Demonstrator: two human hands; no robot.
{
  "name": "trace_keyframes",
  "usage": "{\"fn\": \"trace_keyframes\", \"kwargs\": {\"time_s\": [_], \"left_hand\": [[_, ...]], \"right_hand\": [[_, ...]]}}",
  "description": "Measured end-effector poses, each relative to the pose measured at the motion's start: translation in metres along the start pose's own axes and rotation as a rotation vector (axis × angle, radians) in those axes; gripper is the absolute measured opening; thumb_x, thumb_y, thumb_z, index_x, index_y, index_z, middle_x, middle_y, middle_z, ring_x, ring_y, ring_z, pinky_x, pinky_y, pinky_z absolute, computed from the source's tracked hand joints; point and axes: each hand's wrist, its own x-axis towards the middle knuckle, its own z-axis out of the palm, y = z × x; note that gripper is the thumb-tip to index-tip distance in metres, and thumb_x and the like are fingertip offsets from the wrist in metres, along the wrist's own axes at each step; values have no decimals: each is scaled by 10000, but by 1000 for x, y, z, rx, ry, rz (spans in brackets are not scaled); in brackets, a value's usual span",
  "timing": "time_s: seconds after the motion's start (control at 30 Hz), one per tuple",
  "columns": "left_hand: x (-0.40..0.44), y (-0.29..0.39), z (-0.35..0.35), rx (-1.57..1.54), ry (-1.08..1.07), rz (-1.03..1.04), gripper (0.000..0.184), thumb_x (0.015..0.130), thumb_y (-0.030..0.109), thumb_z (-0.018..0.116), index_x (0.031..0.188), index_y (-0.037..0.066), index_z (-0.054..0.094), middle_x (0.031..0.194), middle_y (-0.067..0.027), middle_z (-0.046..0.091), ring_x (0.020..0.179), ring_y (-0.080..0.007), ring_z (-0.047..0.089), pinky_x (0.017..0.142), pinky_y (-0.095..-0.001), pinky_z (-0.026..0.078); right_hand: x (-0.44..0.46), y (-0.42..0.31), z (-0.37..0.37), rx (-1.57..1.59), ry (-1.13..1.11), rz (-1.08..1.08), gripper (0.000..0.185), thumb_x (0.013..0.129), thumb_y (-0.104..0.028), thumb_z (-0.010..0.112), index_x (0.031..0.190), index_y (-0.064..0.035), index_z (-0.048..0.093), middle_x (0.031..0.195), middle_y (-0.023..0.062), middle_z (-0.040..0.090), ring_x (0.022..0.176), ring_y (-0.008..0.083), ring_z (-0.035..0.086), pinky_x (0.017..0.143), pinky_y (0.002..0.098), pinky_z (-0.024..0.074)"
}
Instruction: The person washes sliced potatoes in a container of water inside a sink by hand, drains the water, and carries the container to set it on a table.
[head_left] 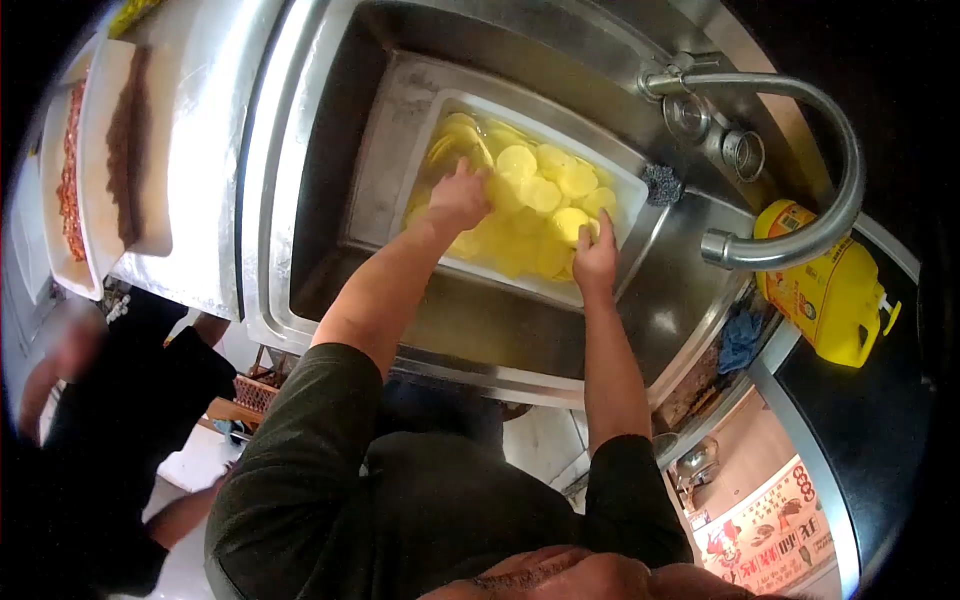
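The slices [540, 194] and jug [838, 300] are yellow, the tray [630, 192] white, the sink [470, 348] grey, the cloth [740, 340] apparently blue.

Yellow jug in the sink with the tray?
No: the tray is in the sink, while the yellow jug sits outside it, next to the faucet.

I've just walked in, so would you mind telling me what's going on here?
A person has both bare hands in a white tray of round yellow slices, which appear to sit in liquid. The tray rests in a metal sink. The left hand is among the slices; the right hand is at the tray's right end, its grip unclear.
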Motion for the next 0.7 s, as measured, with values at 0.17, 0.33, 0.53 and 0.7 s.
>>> {"fn": "trace_keyframes", "kwargs": {"time_s": [0.17, 0.33, 0.53, 0.7], "left_hand": [[-7, -7, 12, -231, -103, 153, 416, 836, 307, 651, 1163, 53, 618, 1122, -211, 615, 1094, -346, 576, 932, -402, 472], [-28, -15, 6, -334, 205, 189, 393, 862, 290, 629, 1098, -24, 611, 1083, -219, 626, 1071, -376, 574, 916, -416, 467], [-48, -24, -5, -308, 437, 181, 393, 849, 275, 644, 1113, -11, 591, 1102, -236, 586, 1081, -415, 535, 927, -463, 446], [-65, -18, -6, -47, 347, -78, 643, 829, 347, 674, 1323, 18, 426, 1341, -234, 430, 1181, -417, 481, 1011, -452, 412]], "right_hand": [[4, -17, 30, -20, -185, 125, 559, 793, -236, 719, 1271, -16, 531, 1205, 241, 593, 1140, 362, 566, 947, 400, 448], [25, -41, 46, -31, -357, -43, 296, 865, -247, 651, 1024, 1, 638, 913, 208, 659, 845, 339, 640, 770, 391, 487], [17, -29, -9, -79, -359, 284, 417, 892, -359, 629, 1026, 35, 633, 890, 224, 661, 840, 360, 651, 750, 435, 485], [-6, -52, -11, -296, -543, 258, 788, 804, -421, 715, 1360, 55, 422, 1307, 280, 516, 1212, 371, 510, 1036, 407, 398]]}}
